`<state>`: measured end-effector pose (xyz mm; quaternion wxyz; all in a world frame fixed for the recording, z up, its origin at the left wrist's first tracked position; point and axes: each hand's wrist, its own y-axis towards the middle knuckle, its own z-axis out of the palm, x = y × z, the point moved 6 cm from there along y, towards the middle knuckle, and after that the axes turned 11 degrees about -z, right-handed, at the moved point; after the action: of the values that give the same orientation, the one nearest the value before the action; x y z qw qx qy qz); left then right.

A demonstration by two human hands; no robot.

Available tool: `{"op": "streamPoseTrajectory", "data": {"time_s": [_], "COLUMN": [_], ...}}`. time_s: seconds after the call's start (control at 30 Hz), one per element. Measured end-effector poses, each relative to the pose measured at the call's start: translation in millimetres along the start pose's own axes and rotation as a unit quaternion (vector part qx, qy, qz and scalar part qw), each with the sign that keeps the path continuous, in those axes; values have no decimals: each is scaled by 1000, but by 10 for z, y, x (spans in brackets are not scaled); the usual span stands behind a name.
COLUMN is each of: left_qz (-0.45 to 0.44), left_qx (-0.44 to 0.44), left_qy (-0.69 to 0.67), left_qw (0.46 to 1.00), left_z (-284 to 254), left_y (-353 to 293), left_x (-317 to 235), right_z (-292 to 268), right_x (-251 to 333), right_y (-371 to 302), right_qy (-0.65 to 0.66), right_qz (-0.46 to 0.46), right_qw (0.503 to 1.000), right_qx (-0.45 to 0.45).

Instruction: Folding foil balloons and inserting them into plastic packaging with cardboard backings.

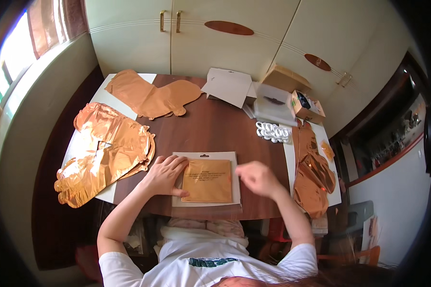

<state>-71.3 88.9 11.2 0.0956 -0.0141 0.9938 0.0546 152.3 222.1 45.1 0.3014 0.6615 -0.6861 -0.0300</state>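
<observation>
A flat package (207, 181) lies on the table in front of me: a folded gold foil sheet on white card with a hang hole at the top, under clear plastic with printing. My left hand (165, 177) rests flat along its left edge, fingers stretched out and thumb at the lower corner of the gold part. Just off the package's right edge is my right hand (258, 178), fingers curled into a closed shape. Whatever those fingers may hold is hidden.
Flat foil balloons lie left (110, 148), far left (151, 95) and right (311, 172). White ribbon-like coils (273, 132) sit right of centre. Behind them are a grey-white box (229, 86), clear plastic packaging (275, 106) and a small open carton (309, 107). Cabinets (225, 48) stand beyond the table.
</observation>
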Motion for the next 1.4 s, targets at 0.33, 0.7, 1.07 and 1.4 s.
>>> {"op": "streamPoseTrajectory", "data": {"time_s": [0.33,0.7,1.07,1.4], "left_qz": [12,21,3,13], "left_qx": [-21,-50,-10,-7], "left_qy": [-16,-11,-17,2], "left_qw": [1000,998,1000,1000], "left_z": [55,-25,-22,48], "left_y": [-31,-38,-42,-10], "left_x": [-7,-21,-1,-54], "right_z": [-218,-30,-294,421], "right_x": [-2069,-2316,-547,935], "right_y": [835,895,252,-679], "right_qy": [-325,-315,-84,181], "right_qz": [335,392,254,116], "right_qw": [884,864,962,977], "right_qx": [33,28,-46,3]}}
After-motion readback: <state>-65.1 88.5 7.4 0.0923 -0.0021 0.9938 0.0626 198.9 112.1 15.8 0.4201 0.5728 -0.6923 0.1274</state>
